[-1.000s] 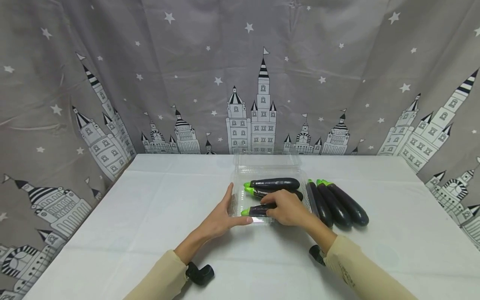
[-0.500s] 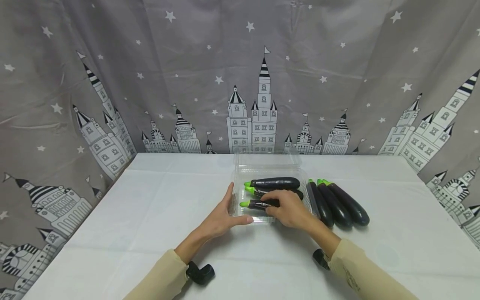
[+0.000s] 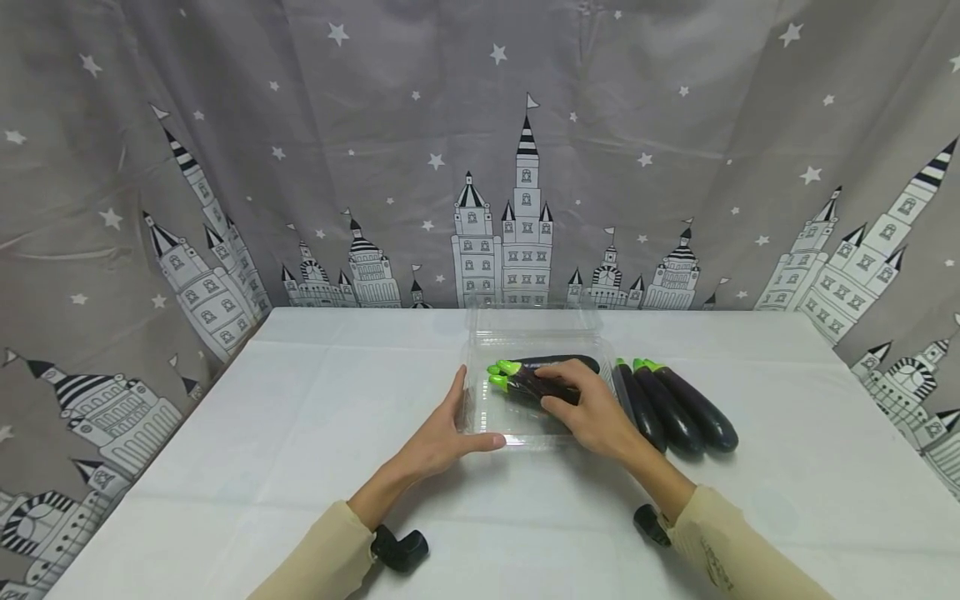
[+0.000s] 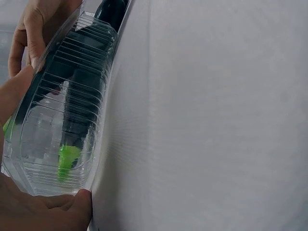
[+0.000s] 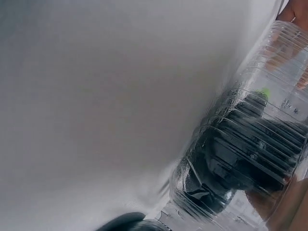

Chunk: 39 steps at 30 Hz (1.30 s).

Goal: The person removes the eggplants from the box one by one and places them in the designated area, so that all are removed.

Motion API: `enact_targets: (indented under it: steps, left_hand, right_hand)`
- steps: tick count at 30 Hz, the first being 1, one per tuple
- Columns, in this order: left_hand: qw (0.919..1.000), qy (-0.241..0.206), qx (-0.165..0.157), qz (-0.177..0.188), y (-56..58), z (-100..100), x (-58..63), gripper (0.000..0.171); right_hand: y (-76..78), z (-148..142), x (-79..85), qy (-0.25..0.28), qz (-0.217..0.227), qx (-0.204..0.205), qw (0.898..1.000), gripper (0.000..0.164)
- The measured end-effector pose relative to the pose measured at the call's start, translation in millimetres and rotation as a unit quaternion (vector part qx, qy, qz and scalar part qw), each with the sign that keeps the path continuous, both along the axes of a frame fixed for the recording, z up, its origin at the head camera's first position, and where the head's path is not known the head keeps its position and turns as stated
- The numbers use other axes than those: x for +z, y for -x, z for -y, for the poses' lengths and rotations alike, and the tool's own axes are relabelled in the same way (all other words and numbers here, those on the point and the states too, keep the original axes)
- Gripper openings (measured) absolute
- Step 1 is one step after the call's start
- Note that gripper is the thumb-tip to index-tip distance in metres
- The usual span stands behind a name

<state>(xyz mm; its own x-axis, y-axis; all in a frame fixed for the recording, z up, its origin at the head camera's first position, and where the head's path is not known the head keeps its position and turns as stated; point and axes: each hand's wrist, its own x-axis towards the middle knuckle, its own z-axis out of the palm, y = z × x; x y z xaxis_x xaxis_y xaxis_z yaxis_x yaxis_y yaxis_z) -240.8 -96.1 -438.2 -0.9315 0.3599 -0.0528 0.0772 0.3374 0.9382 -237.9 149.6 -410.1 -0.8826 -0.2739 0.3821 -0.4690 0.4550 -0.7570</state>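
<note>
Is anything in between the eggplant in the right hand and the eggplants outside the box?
Yes, the clear box is: its right wall stands between the held eggplant and the eggplants outside. Its lid is open at the back.

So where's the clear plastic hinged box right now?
In the head view, the clear plastic hinged box sits mid-table, with the left hand at its near left corner and glossy blackish-purple eggplants lying just to its right.

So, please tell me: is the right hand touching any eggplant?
Touching. In the head view, the right hand pinches an eggplant between thumb and fingers, with no gap visible.
</note>
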Motion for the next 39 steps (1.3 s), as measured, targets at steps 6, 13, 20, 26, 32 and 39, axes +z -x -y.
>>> enact_targets:
  steps: [6,13,20,26,32,39]
  left_hand:
    - [1.0000,0.002,0.003,0.000,0.1,-0.7,-0.1,0.120]
    - [1.0000,0.006,0.006,0.002,-1.0,-1.2,0.6,0.119]
    - [1.0000,0.000,0.004,0.000,-0.7,-1.1,0.7,0.119]
    - [1.0000,-0.002,0.004,0.002,-1.4,-1.6,1.3,0.119]
    - [1.0000,0.001,0.006,0.000,-1.3,-1.9,1.0,0.119]
    - [1.0000,0.004,0.004,-0.001,-0.5,-1.8,0.1,0.120]
  right_hand:
    - [-0.7,-1.1,1.4,0.015,0.024,-0.002,1.000,0.042]
    - [-0.8,-2.2,3.0,0.054,0.028,-0.030,0.998,0.036]
    - [1.1,-3.9,1.1,0.079,0.022,-0.061,0.995,0.032]
    - [1.2,-6.1,-0.5,0.098,0.045,-0.049,0.993,0.043]
    - [1.4,-6.0,0.4,0.106,0.066,-0.039,0.991,0.055]
    - [2.0,-7.0,-0.9,0.101,0.063,-0.037,0.992,0.060]
